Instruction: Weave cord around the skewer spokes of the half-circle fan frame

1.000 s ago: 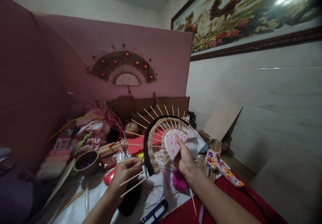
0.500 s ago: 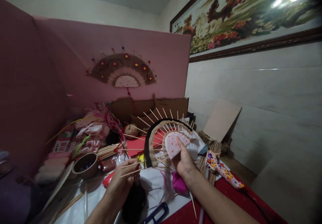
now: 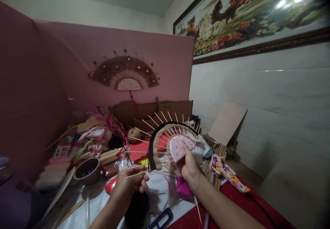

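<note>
A half-round fan frame [image 3: 158,139] of thin wooden sticks is tilted before me, woven with tan cord and edged with a black yarn band. My right hand [image 3: 190,167] grips its white, red-dotted centre [image 3: 177,147], thumb on top. At the band's left end, my left hand [image 3: 130,182] has thumb and fingers closed round black yarn among the lowest sticks. The fingertips are partly hidden there. Below that hand lies a black ball of yarn [image 3: 137,210].
A finished fan [image 3: 113,66] hangs on the pink board. Around the table are a round container with dark beads [image 3: 87,170], a bundle of sticks [image 3: 110,156], a twine ball [image 3: 134,134], a flower-patterned glue gun [image 3: 229,174], a blue-handled tool [image 3: 162,218] and pink cloth [image 3: 91,133].
My left hand has shifted slightly right, toward the band's end, and its lower fingers now show. The right hand keeps its grip, with the fan almost still.
</note>
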Demonstrator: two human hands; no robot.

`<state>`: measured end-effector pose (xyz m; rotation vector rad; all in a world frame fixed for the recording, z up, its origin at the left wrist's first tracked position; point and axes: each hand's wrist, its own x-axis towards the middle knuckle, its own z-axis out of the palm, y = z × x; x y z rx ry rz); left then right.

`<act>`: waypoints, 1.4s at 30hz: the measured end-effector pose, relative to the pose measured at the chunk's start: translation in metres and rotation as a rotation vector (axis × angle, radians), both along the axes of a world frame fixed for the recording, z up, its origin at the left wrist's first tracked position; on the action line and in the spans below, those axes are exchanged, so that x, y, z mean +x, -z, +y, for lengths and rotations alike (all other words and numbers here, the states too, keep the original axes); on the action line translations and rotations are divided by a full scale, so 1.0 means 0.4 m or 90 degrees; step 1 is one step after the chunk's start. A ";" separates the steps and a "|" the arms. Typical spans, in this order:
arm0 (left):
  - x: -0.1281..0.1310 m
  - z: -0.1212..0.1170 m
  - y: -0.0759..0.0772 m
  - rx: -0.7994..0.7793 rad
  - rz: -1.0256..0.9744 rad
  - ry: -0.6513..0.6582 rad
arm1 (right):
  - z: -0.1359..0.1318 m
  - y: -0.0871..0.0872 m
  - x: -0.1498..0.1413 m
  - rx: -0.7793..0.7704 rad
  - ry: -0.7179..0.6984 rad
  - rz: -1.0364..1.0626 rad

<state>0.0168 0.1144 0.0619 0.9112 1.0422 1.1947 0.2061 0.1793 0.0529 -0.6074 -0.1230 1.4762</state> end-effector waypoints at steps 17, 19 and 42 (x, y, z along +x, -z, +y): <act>0.026 -0.017 0.010 0.180 0.246 -0.106 | 0.000 0.002 0.004 0.019 -0.012 0.013; 0.029 -0.018 0.005 0.173 0.239 -0.106 | -0.001 0.002 0.003 0.019 -0.011 0.011; 0.011 -0.009 0.013 0.187 0.173 -0.113 | -0.006 0.001 -0.001 0.029 -0.016 0.001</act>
